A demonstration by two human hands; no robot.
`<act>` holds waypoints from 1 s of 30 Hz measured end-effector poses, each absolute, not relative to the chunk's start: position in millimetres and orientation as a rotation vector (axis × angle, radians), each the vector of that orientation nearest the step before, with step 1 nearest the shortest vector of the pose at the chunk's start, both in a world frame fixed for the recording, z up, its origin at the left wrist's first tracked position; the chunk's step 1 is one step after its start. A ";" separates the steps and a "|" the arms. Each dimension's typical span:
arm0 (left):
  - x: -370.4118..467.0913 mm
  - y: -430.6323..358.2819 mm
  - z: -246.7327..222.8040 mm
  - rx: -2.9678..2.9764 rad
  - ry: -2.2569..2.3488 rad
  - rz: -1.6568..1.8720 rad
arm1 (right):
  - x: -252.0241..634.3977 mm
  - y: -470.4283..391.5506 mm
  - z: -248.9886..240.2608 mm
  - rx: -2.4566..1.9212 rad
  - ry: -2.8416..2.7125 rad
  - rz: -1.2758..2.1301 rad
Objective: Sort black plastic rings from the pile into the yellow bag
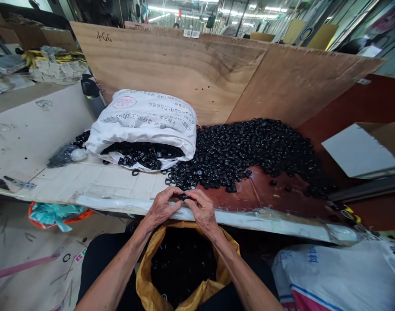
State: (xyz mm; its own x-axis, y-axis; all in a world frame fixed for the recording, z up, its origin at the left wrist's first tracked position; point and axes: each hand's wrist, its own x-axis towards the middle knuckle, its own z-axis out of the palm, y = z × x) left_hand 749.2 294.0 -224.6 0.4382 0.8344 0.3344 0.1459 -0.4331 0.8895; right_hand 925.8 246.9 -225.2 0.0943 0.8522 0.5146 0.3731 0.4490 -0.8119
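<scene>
As both hands' (163,208) (203,211) fingers (172,191) pinch a black part (183,197) | sack (144,278) gapes below table edge (265,219)

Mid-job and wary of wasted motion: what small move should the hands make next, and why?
Probably lower the small black piece into the yellow sack, if work on it is done: the left hand and right hand pinch it, and the sack gapes open below them, with dark contents inside.
</scene>
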 end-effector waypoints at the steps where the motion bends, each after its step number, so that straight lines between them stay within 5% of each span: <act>1: 749.0 294.0 -223.2 1.885 0.809 1.064 | 925.9 246.5 -225.7 -1.130 -1.500 0.506; 30: 746.4 297.5 -226.3 1.895 0.780 1.148 | 918.7 249.3 -228.7 -1.199 -1.586 0.460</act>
State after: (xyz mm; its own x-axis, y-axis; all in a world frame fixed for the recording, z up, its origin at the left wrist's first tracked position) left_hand 746.4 297.5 -226.3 0.4062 0.8039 0.4345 0.1078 -0.5143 0.8508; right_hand 918.7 249.3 -228.7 0.0484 0.8643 0.5007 0.4626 0.4249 -0.7781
